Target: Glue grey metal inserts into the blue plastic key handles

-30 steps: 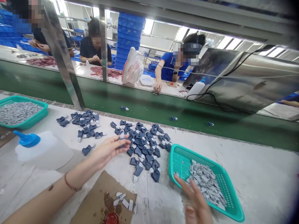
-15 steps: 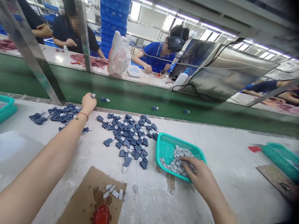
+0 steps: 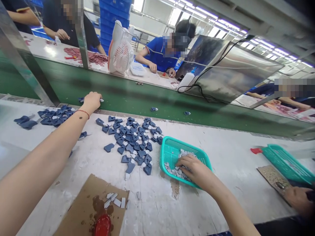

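Note:
Over the green belt (image 3: 118, 105), my left hand (image 3: 92, 100) is closed on a small part, of which only a light grey end (image 3: 101, 100) shows. Beside that hand lies a dark blue part with a light tip (image 3: 81, 99), partly covered by it. My right hand (image 3: 194, 168) reaches into a green plastic basket (image 3: 161, 157), its bent fingers among small light grey pieces (image 3: 169, 167). Its fingertips are partly buried, so what they pinch is hidden. Between my hands, many dark blue parts (image 3: 131, 139) with light grey tips are spread on the white table.
A cardboard sheet (image 3: 81, 203) near me bears a red dish (image 3: 102, 224) and several grey strips (image 3: 123, 202). Another green basket (image 3: 290, 164) and a person's hand (image 3: 299, 198) are at right. Metal posts (image 3: 27, 65) rise along the belt; people work beyond it.
My right hand has moved left and deeper into the basket's grey pieces. My left hand remains over the belt, turned slightly. A person's hand has appeared at right; the view has shifted.

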Demonstrator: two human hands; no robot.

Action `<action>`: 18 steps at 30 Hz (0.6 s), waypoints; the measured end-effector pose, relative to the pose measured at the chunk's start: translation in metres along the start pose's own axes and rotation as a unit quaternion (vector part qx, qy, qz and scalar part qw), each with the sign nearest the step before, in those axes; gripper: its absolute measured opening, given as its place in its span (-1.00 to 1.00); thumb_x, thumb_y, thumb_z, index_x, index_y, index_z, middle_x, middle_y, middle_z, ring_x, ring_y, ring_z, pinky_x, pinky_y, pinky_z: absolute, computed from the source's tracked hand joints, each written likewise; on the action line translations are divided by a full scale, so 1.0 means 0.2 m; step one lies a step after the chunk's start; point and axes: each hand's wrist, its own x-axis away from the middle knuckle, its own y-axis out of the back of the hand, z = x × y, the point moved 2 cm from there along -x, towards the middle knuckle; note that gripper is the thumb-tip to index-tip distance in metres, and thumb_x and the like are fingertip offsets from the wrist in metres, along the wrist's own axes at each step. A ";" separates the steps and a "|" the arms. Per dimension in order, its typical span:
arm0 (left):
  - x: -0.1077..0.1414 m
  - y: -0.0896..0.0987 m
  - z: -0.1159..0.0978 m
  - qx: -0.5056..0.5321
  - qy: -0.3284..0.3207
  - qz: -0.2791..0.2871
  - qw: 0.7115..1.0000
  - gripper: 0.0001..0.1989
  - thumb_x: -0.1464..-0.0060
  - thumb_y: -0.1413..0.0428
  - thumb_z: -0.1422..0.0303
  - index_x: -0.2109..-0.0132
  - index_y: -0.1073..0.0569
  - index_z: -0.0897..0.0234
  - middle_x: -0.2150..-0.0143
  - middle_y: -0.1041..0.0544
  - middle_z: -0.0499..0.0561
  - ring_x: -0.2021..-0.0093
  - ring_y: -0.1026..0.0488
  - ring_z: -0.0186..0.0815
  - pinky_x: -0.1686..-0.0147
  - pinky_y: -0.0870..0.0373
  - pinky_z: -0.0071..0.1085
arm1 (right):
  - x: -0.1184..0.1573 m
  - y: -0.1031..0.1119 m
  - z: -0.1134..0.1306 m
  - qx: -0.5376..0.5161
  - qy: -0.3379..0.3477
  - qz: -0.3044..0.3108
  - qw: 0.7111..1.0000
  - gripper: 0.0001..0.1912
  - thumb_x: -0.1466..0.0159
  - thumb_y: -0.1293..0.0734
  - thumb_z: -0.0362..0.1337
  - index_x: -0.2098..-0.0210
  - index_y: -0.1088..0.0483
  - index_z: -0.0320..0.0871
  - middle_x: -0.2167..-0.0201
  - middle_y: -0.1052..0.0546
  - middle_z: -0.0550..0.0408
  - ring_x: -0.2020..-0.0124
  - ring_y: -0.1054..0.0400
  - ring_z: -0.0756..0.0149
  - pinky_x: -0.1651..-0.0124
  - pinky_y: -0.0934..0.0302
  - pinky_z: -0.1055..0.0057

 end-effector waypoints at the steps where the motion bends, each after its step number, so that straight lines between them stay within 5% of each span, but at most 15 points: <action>1: 0.01 0.01 -0.01 0.007 0.000 -0.011 1.000 -0.79 -0.14 -0.14 0.32 0.15 -0.52 0.37 -0.04 -0.49 0.23 -0.18 -0.30 0.06 -0.17 -0.13 0.04 | 0.00 0.00 0.00 -0.005 -0.003 0.000 1.000 -0.76 -0.26 -0.21 -0.25 0.33 -0.54 -0.05 0.27 -0.60 -0.02 0.14 -0.41 -0.01 0.09 -0.31 0.01; 5: 0.11 0.06 -0.07 0.060 -0.012 -0.077 0.995 -0.76 -0.10 -0.07 0.47 0.08 -0.53 0.39 -0.07 -0.45 0.36 -0.20 -0.25 0.23 -0.16 -0.13 0.04 | 0.00 -0.02 -0.01 -0.032 -0.022 -0.011 0.999 -0.78 -0.27 -0.22 -0.22 0.28 -0.51 -0.07 0.22 -0.59 -0.01 0.12 -0.43 0.06 0.05 -0.33 0.10; 9: 0.23 0.10 -0.19 0.149 -0.043 -0.116 0.981 -0.70 -0.15 -0.02 0.47 0.00 -0.51 0.33 -0.06 -0.50 0.20 -0.09 -0.37 0.01 -0.15 -0.21 -0.16 | 0.00 -0.04 -0.01 -0.058 -0.056 -0.031 0.996 -0.78 -0.27 -0.23 -0.17 0.29 -0.50 -0.08 0.25 -0.61 -0.01 0.19 -0.47 0.09 0.17 -0.37 0.17; 14: 0.44 0.15 -0.33 0.276 -0.057 -0.086 0.956 -0.73 -0.09 -0.10 0.45 0.06 -0.54 0.34 0.07 -0.58 0.08 0.16 -0.48 -0.22 0.08 -0.38 -0.38 | 0.00 -0.05 0.00 -0.073 -0.091 -0.057 0.991 -0.77 -0.27 -0.23 -0.13 0.33 -0.48 -0.09 0.33 -0.60 -0.01 0.30 -0.46 0.11 0.22 -0.36 0.18; 18: 0.61 0.18 -0.38 0.360 -0.030 -0.017 0.932 -0.72 -0.05 -0.16 0.40 0.06 -0.54 0.32 0.12 -0.58 0.06 0.29 -0.50 -0.30 0.27 -0.43 -0.44 | -0.02 -0.04 0.03 -0.079 -0.105 -0.087 0.988 -0.69 -0.32 -0.17 -0.10 0.18 -0.46 -0.11 0.13 -0.58 -0.09 0.10 -0.44 0.03 0.10 -0.33 0.13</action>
